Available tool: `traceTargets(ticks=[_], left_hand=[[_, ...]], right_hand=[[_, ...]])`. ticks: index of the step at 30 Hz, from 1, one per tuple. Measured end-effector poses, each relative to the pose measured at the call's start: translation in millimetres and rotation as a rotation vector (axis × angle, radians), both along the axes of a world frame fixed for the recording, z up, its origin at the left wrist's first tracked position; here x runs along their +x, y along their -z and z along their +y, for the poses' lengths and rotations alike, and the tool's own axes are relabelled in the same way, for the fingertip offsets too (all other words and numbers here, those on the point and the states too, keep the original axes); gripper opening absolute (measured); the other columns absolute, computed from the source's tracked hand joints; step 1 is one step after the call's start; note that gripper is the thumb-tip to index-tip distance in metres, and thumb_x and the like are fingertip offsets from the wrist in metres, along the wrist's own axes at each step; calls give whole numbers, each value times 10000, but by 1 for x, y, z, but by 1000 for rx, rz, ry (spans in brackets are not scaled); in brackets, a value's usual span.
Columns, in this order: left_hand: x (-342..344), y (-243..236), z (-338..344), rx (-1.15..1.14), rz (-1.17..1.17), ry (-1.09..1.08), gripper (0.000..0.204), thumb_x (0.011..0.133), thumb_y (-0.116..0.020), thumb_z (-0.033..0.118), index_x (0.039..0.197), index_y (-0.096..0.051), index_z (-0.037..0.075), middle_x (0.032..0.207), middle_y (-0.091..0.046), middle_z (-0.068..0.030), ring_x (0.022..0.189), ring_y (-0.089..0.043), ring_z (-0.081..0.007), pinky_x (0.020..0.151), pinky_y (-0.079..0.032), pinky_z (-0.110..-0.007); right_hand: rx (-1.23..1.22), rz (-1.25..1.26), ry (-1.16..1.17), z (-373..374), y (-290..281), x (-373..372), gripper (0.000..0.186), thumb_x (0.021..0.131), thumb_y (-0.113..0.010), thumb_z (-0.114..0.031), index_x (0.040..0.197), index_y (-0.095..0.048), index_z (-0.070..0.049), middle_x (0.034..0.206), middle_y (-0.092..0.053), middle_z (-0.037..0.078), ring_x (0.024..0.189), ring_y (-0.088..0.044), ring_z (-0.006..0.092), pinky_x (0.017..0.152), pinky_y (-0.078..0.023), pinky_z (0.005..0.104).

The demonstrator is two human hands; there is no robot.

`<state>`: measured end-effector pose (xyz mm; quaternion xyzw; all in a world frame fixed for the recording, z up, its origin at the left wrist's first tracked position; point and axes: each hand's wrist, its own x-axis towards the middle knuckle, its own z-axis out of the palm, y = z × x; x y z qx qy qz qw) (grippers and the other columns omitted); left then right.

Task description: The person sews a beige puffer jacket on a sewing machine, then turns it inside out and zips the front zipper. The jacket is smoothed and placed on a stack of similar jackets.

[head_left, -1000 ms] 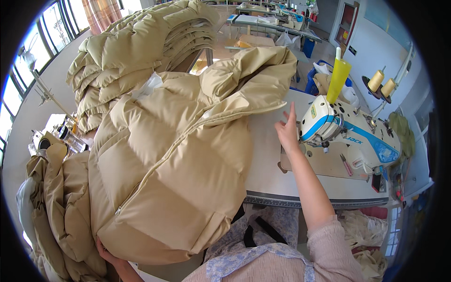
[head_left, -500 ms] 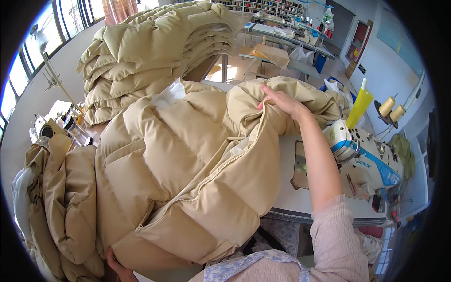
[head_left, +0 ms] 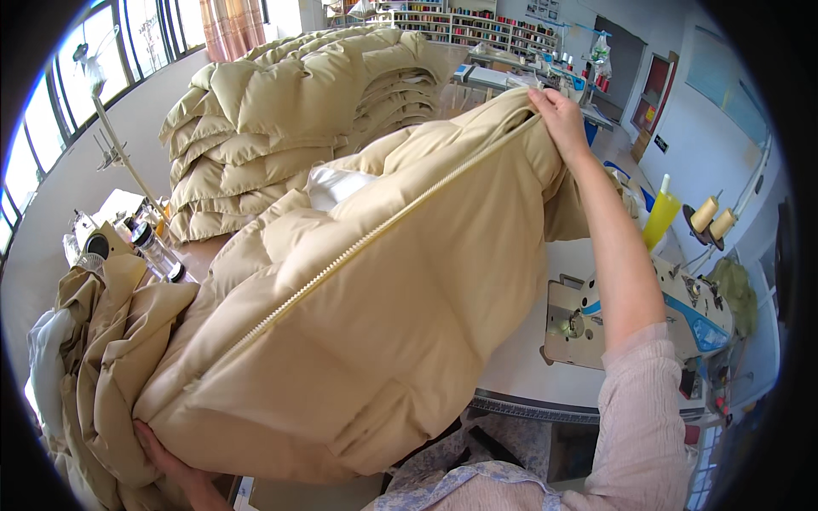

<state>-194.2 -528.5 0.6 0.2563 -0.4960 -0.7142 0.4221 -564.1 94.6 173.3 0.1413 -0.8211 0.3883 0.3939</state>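
A beige padded jacket [head_left: 409,298] is stretched diagonally across the view, its zipper edge [head_left: 358,243] pulled nearly straight. At the upper right, my right hand [head_left: 561,126] is closed on the upper end of that front edge and holds it raised. Down at the lower left, my left hand [head_left: 169,458] grips the jacket's bottom corner; its fingertips are partly hidden by the cloth. A pocket opening [head_left: 371,422] shows on the front panel near me. White material [head_left: 336,186] shows at the jacket's far side.
Behind the jacket rises a tall stack of beige padded garments [head_left: 264,111]. More beige cloth [head_left: 102,341] hangs at the left. A white and blue sewing machine [head_left: 690,311] stands on the table at the right, beside thread cones [head_left: 714,217] and a yellow bottle [head_left: 660,220].
My right hand has lifted the jacket's front edge up and away, pulling the zipper line straight. My left hand has shifted left and slightly up with the bottom corner. The sewing machine is partly covered by my forearm.
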Motion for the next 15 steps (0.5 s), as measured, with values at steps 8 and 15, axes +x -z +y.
traceTargets(ticks=[8, 15], left_hand=[[0, 62, 32, 73, -125, 387, 662, 1009, -598, 428, 1439, -417, -41, 1423, -521, -164, 1201, -594, -241, 948, -523, -374], [11, 114, 55, 124, -155, 552, 570, 1038, -570, 361, 1442, -431, -16, 1410, -542, -97, 1279, -529, -197, 1057, -431, -361]], right_hand=[[456, 92, 212, 41, -21, -19, 475, 946, -585, -537, 820, -642, -83, 731, -651, 138, 728, -623, 368, 651, -477, 441], [625, 10, 138, -74, 82, 23, 158, 941, -666, -227, 935, -690, -71, 895, -701, 82, 784, -663, 268, 745, -526, 375]])
